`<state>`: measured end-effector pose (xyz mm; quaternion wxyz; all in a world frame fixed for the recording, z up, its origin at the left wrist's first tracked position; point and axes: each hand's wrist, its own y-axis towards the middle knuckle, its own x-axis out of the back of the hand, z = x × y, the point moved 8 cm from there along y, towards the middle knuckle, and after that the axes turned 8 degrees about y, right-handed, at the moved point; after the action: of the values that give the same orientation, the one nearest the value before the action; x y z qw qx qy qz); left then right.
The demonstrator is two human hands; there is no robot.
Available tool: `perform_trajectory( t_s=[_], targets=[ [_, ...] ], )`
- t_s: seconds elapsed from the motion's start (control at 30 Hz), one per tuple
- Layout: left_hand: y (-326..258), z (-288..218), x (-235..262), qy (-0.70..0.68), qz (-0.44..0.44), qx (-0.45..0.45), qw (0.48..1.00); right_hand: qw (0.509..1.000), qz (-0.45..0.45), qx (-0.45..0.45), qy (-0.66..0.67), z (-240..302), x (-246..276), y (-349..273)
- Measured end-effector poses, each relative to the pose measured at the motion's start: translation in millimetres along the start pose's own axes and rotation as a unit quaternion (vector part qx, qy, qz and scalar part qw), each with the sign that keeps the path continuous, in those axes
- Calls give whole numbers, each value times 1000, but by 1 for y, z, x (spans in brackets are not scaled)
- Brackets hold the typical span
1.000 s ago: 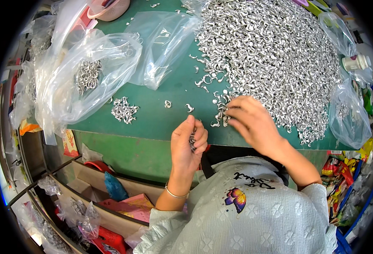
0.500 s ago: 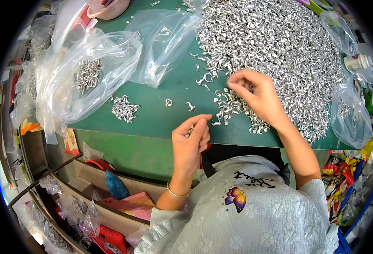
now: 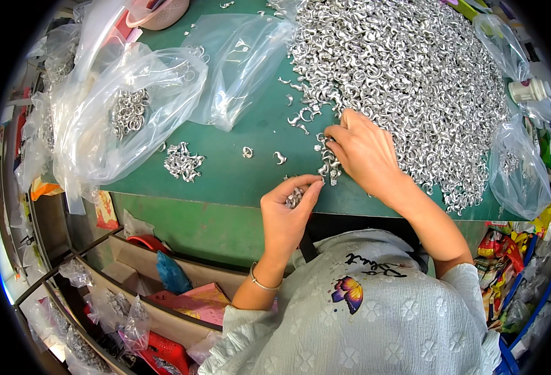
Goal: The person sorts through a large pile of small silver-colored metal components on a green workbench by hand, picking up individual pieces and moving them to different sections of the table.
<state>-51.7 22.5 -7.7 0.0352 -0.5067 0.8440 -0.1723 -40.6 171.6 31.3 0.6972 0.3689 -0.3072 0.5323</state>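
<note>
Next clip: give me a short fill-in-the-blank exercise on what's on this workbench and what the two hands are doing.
1. The tabletop under the parts is ____ in colour.
2. The left hand cups a few small ____ pieces.
3. The right hand picks at the near edge of the big ____ of metal pieces.
4. The left wrist wears a thin ____.

Missing words: green; metal; heap; bracelet

A: Where does the view look from?
B: From the person's head, steeply down onto the green table point(image 3: 238, 169), close over it.
A: Which way does it face?
B: Forward and down; the forearms enter from the lower edge. It's a fisheye, so the table edge bends and the corners go black.
</note>
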Motion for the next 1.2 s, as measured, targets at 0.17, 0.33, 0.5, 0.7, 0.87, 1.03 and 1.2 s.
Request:
perform_trajectory(
  t_s=[0.17, 0.33, 0.5, 0.7, 0.87, 1.03, 1.2],
  targets=[
    [-1, 4, 2, 2, -6, 2, 1000, 987, 15, -70, 147, -12, 6, -1],
    [-2, 7, 2, -10, -5, 24, 1000, 651, -21, -283, 704, -46, -3, -12],
    [-1, 5, 1, 4, -8, -19, 1000, 795, 35, -227, 562, -39, -4, -5],
    [-1, 6, 1, 9, -4, -4, 1000, 997, 26, -53, 46, -2, -5, 3],
    [-1, 6, 2, 13, -4, -1, 1000, 998, 43, -29, 33, 5, -3, 7],
    [0, 6, 1, 16, -6, -23, 1000, 998, 32, -30, 44, 1, -5, 4],
    [-1, 7, 4, 9, -11, -12, 1000, 970, 38, -115, 209, -21, 3, 5]
  ],
)
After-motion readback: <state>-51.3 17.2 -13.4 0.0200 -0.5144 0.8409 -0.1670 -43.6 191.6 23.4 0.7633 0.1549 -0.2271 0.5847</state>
